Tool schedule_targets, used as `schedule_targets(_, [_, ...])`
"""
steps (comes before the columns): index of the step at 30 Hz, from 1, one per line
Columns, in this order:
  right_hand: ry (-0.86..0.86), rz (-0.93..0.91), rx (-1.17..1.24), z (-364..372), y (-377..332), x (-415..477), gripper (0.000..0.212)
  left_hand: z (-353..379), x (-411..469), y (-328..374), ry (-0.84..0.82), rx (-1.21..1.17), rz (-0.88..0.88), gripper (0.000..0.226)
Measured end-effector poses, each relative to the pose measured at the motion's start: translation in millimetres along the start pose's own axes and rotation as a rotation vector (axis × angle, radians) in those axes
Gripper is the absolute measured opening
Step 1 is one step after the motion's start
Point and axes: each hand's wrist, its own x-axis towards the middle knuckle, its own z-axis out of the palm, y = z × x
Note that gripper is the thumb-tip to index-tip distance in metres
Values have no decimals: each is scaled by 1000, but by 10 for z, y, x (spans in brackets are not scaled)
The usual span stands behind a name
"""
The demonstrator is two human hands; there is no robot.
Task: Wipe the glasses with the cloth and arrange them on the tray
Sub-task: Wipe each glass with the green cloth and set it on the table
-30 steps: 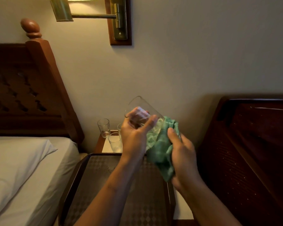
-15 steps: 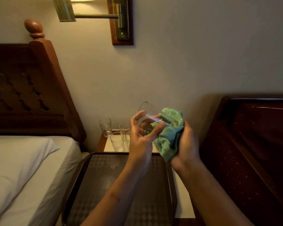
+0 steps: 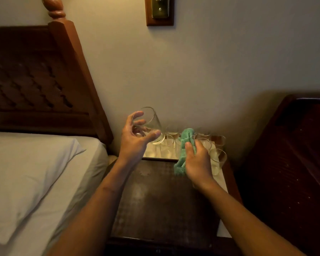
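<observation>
0 glasses on tray [image 3: 129, 209] yet | L grip [image 3: 137, 139] clamped on tilted glass [image 3: 151, 124], above tray's far end | R grip [image 3: 197, 161] bunched round cloth [image 3: 186, 145], apart from glass | rest of glasses [image 3: 205, 145] just past R grip on table [image 3: 227, 174], seemingly unwiped | early stage

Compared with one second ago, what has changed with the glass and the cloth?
The cloth has come off the glass: the right hand drew it down and to the right, and the left hand carried the glass to the left. Each hand keeps its grip, and the tray holds no glasses as before.
</observation>
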Motion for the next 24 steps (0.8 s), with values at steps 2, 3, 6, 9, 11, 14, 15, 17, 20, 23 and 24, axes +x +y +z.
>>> schedule_targets(2, [-101, -82, -253, 214, 350, 49, 44, -198, 164, -189, 21, 136, -5, 73])
schedule_targets(3, [-156, -110, -354, 300, 516, 84, 48, -268, 240, -278, 31, 181, -16, 74])
schedule_targets(6, [-286, -140, -635, 546, 974, 188, 57, -453, 433, -636, 82, 286, -84, 76])
schedule_targets(9, [-390, -160, -863, 730, 1346, 223, 59, -563, 605, -1009, 134, 371, -139, 77])
schedule_targets(11, [-426, -159, -911, 805, 1537, 197, 61, -615, 725, -1260, 154, 402, -179, 79])
schedule_targets(14, [-380, -180, -908, 813, 1715, 189, 65, -654, 880, -1547, 154, 457, -218, 83])
schedule_targets(15, [-366, -196, -915, 800, 1745, 190, 65, -657, 918, -1620, 145, 479, -221, 84])
schedule_targets(17, [-357, -207, -916, 802, 1782, 196, 65, -657, 993, -1758, 126, 515, -230, 86])
schedule_targets(20, [-348, -205, -919, 800, 1787, 188, 64, -644, 1049, -1903, 109, 535, -248, 88])
schedule_targets(23, [-342, -203, -921, 809, 1780, 185, 64, -633, 1069, -2007, 100, 552, -253, 88])
schedule_targets(24, [-336, -204, -915, 811, 1779, 185, 64, -628, 1068, -2027, 99, 559, -254, 88])
